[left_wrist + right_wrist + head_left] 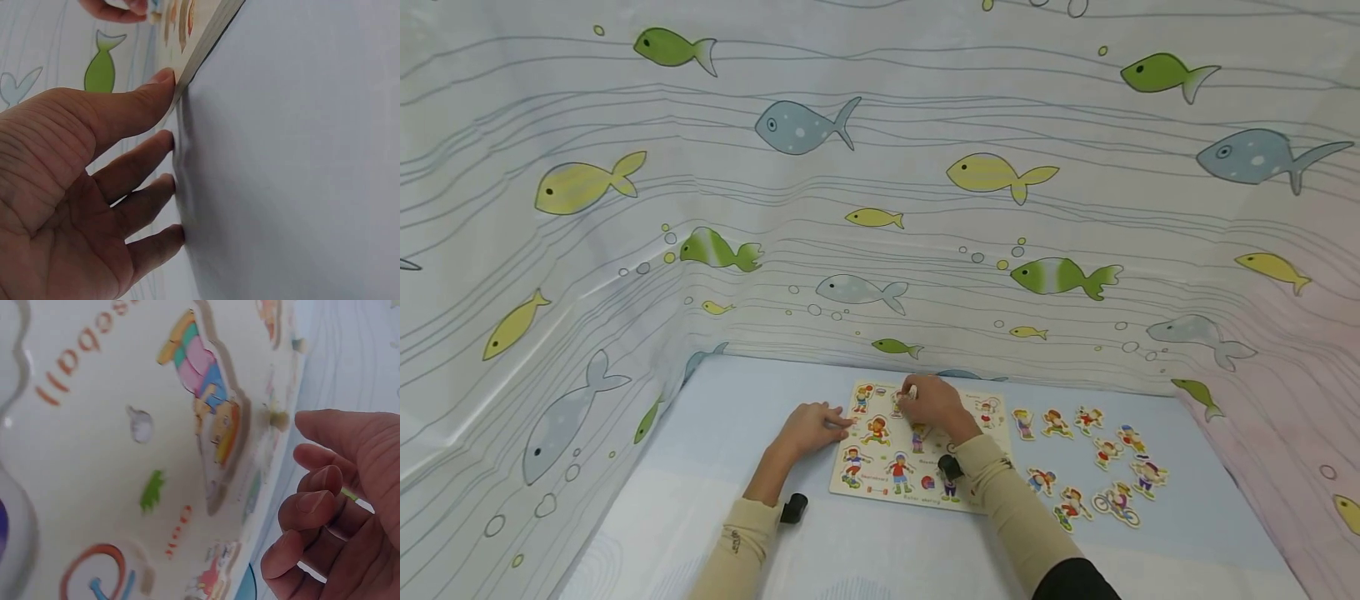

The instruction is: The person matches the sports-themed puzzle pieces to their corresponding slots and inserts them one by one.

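A cream picture puzzle board [874,468] lies on the table, with children playing sports on it. My left hand [812,427] is at its left edge. In the left wrist view the thumb [164,80] touches the board's side, the other fingers spread against the tabletop. Over the board's upper middle is my right hand [934,402], fingers loosely bent. In the right wrist view its thumb [312,422] is beside a small wooden knob [279,420] on a piece, with a narrow gap between them. A golfer picture [215,406] shows in a recess nearer the camera.
Several loose puzzle pieces lie on the table right of the board, among them a cyclist [1117,503] and a girl in purple [1023,423]. A fish-patterned curtain [880,250] stands behind the table and along both sides.
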`<state>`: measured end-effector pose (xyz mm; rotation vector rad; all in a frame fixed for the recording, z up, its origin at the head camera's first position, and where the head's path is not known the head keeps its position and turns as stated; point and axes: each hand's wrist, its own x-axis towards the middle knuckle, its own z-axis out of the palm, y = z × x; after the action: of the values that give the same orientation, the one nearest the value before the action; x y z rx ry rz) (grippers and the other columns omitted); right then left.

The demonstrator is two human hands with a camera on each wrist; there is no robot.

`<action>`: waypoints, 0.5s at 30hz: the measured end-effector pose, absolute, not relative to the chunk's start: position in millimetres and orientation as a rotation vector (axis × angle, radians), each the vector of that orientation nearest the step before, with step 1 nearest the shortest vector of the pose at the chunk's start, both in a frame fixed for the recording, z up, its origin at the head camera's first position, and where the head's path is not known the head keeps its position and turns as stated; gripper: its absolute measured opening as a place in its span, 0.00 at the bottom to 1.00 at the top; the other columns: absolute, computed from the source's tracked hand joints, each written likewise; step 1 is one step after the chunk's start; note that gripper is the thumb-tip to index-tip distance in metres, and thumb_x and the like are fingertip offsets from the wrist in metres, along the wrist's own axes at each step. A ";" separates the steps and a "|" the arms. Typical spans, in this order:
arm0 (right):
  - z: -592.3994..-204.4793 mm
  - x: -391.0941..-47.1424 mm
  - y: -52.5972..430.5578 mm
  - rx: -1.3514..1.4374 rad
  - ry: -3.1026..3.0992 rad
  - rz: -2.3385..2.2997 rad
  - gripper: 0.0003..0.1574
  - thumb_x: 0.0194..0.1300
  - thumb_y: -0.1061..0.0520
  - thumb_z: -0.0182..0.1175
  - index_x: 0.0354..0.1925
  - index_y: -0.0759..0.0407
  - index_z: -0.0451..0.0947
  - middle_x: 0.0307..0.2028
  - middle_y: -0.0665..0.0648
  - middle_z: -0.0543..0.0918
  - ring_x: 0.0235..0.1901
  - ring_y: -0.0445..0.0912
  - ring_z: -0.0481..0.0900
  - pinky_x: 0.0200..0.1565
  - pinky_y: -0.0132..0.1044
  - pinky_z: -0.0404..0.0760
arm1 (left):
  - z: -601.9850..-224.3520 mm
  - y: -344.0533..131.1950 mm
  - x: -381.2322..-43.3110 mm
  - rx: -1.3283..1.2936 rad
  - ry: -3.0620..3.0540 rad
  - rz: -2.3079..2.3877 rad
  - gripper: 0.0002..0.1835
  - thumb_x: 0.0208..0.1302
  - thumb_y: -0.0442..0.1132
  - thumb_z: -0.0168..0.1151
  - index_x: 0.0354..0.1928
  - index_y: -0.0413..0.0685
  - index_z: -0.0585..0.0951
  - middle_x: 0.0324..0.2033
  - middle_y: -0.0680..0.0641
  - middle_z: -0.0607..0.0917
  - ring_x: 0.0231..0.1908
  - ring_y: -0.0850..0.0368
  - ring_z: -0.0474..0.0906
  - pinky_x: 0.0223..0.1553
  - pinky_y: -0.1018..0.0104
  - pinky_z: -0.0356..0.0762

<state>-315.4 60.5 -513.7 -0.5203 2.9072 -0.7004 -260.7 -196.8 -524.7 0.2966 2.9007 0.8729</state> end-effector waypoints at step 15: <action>-491.3 -317.6 72.1 -0.557 2.926 -0.777 0.13 0.69 0.46 0.62 0.48 0.49 0.81 0.28 0.48 0.79 0.19 0.43 0.73 0.17 0.36 0.70 | -521.3 -196.7 -258.5 0.286 2.889 0.881 0.12 0.58 0.43 0.72 0.45 0.54 0.89 0.57 0.45 0.81 0.67 0.40 0.66 0.69 0.42 0.57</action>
<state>-317.6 72.1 -491.3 -0.5575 2.9263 -0.7770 -258.5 -196.7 -521.3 0.2858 2.8886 0.8815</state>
